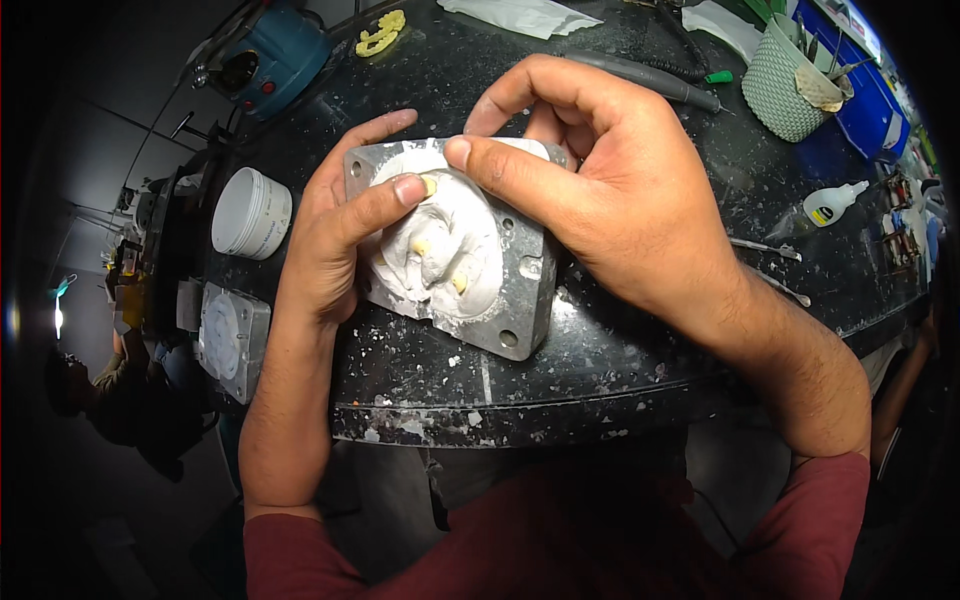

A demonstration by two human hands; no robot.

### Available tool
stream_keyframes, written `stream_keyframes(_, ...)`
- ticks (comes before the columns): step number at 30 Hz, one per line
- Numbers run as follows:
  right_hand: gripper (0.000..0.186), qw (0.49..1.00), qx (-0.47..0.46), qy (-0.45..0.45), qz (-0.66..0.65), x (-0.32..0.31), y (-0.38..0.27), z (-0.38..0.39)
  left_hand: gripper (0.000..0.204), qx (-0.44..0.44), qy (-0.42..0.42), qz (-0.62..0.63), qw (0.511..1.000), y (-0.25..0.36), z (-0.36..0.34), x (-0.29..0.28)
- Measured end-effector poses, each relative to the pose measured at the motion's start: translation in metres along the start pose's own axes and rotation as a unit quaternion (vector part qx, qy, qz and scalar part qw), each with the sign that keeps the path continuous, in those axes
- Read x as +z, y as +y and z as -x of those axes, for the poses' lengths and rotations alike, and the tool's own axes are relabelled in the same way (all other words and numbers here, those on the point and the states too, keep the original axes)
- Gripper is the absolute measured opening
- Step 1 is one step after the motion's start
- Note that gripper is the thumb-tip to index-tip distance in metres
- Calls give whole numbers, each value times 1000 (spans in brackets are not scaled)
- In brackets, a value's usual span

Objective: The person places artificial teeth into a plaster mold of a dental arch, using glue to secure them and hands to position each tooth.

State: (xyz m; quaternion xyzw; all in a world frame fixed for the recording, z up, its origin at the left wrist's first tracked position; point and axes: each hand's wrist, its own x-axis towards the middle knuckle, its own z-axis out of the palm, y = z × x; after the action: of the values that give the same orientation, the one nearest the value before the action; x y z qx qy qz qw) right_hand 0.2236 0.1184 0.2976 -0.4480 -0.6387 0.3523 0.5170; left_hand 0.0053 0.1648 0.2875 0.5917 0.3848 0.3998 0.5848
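A grey metal dental flask half (505,345) is held tilted above the black workbench. White plaster (475,245) fills it, moulded around a raised arch shape with small yellowish spots. My left hand (345,225) grips the flask's left side, its thumb pressed on the plaster beside a small yellowish piece (430,186) and its index finger stretched past the far corner. At the far edge, my right hand (610,180) is closed, with the thumb tip on the rim and the index finger bent just beyond it. Its other fingers are partly hidden behind the flask.
Left on the bench (400,370) are a white tub (252,213) and another plaster-filled flask half (232,340). Farther back are a blue-green machine (275,65), a yellow arch-shaped piece (380,33) and a grey handpiece (650,82). A green tool basket (785,90) and small bottle (835,204) stand right.
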Motion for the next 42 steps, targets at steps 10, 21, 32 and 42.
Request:
stream_keyframes(10,16,999,37,-33,-4,-7,6,-5,63,-22,-3,21,1000,4,0,2)
stream_keyframes(21,21,999,3,-44,30,-8,12,-4,65,-43,-7,8,999,6,3,0)
stream_keyframes(32,27,998,-26,-22,60,-4,23,-6,53,2,18,-3,1000,0,6,0)
stream_keyframes(42,30,983,29,-72,165,-15,25,-13,62,-47,20,-2,999,5,5,-2)
